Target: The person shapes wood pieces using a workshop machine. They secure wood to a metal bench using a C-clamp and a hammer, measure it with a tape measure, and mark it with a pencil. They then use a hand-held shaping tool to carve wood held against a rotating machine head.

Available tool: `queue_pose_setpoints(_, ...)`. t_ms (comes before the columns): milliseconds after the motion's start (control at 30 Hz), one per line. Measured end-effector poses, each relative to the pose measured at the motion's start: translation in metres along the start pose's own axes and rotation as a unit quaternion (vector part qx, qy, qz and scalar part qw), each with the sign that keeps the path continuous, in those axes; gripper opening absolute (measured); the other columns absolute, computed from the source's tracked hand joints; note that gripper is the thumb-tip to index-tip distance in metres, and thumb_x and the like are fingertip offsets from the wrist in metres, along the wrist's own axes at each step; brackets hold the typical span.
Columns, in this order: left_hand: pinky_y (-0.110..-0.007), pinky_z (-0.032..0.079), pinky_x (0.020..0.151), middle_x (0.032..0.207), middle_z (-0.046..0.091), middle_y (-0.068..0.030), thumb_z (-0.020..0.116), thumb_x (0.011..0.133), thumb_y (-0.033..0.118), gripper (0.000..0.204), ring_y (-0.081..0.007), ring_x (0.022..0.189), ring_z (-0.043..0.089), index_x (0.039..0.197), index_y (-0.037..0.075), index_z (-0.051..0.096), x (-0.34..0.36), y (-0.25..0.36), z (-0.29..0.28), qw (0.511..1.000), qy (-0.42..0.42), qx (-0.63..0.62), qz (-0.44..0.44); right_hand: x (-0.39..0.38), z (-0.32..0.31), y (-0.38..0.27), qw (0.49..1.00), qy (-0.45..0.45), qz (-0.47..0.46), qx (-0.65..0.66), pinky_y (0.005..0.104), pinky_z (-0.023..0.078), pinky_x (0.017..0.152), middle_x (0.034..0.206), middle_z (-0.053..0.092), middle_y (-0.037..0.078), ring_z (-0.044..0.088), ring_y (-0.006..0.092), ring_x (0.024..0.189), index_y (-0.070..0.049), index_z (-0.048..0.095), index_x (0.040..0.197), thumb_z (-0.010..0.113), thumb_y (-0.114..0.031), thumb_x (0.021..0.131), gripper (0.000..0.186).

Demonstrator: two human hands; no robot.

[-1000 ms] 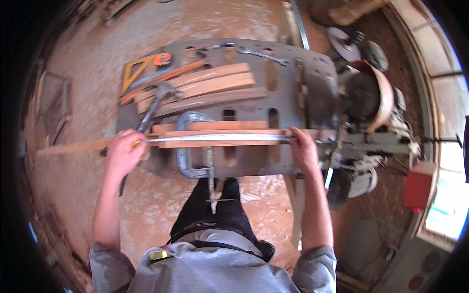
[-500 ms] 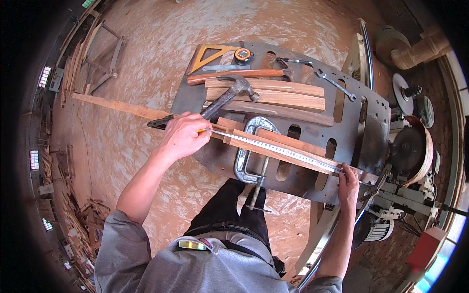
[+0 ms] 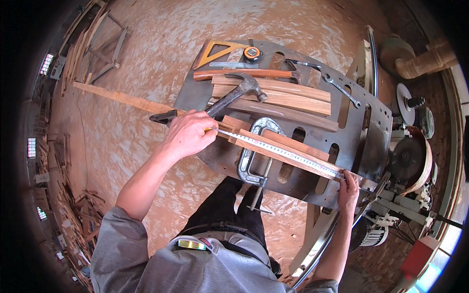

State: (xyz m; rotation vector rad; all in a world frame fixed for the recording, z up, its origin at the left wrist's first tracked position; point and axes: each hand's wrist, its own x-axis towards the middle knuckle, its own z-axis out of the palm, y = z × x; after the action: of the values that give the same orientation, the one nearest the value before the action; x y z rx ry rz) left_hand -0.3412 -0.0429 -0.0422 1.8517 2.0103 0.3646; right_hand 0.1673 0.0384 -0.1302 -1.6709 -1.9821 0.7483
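One left hand (image 3: 190,133) in the head view: pinching a small yellow thing (image 3: 211,129), too tiny to name for sure, right by the left end of a white measuring strip (image 3: 293,156).
Right hand (image 3: 349,189): bent over the strip's far right end, touching it; can't tell if gripping or just pressing.
Measuring strip: stretched between both hands, lying along the top of a wooden strip (image 3: 293,160) on the slotted metal tabletop (image 3: 220,158).
Clamp (image 3: 243,168): running crosswise under the wood, with a threaded screw poking past the near edge.
Claw hammer (image 3: 247,89): just beyond the left hand, leaning its head on a bunch of wooden pieces (image 3: 288,100).
Far side: another hammer with a reddish handle (image 3: 239,73), a yellow triangle (image 3: 213,49), an orange-and-black tape measure (image 3: 252,53), plus a steel ruler (image 3: 232,64).
Wrench (image 3: 343,90): over toward the right, well apart from both hands.
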Motion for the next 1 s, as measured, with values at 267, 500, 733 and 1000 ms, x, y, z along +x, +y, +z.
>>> queue_pose_setpoints(267,-0.043,0.052,0.077,0.092,0.071,-0.0071,0.069,0.085,0.02,0.014,-0.0294,0.088,0.065,0.089,0.007,0.074,-0.002,0.0,0.002,1.0,0.003,-0.005,-0.001,-0.001,0.001,0.001,1.0,0.007,-0.013,-0.012,0.0362,0.05,0.094,0.109,0.067,0.015,0.064,0.0296,0.104,0.002,0.07,0.114,0.064,0.003,0.09,0.025)
queue_pose_setpoints(500,-0.042,0.054,0.075,0.087,0.072,-0.0094,0.071,0.084,0.025,0.018,-0.0299,0.084,0.068,0.091,0.008,0.075,-0.001,0.0,-0.011,0.995,-0.071,-0.065,-0.034,-0.001,-0.006,-0.018,0.992,0.05,-0.089,-0.073,0.0403,0.051,0.092,0.106,0.065,0.016,0.063,0.0347,0.102,0.002,0.064,0.098,0.062,0.004,0.088,0.011)
queue_pose_setpoints(733,-0.034,0.055,0.068,0.088,0.074,-0.0091,0.077,0.087,0.039,0.049,-0.0195,0.076,0.071,0.123,0.007,0.067,-0.012,0.014,-0.02,0.921,-0.293,-0.253,-0.033,-0.023,0.034,-0.161,0.976,0.008,-0.188,0.105,0.0361,0.051,0.081,0.097,0.061,0.014,0.062,0.0263,0.091,-0.001,0.061,0.095,0.06,0.017,0.077,0.026)
queue_pose_setpoints(1000,-0.028,0.055,0.065,0.09,0.071,-0.0021,0.069,0.097,0.022,0.023,-0.0116,0.072,0.065,0.115,0.008,0.068,0.022,-0.034,-0.021,0.837,-0.191,-0.449,-0.246,0.001,0.104,-0.261,0.956,-0.136,-0.259,0.01,0.0477,0.05,0.097,0.125,0.061,0.021,0.06,0.0395,0.112,-0.002,0.056,0.133,0.085,-0.02,0.076,0.066)
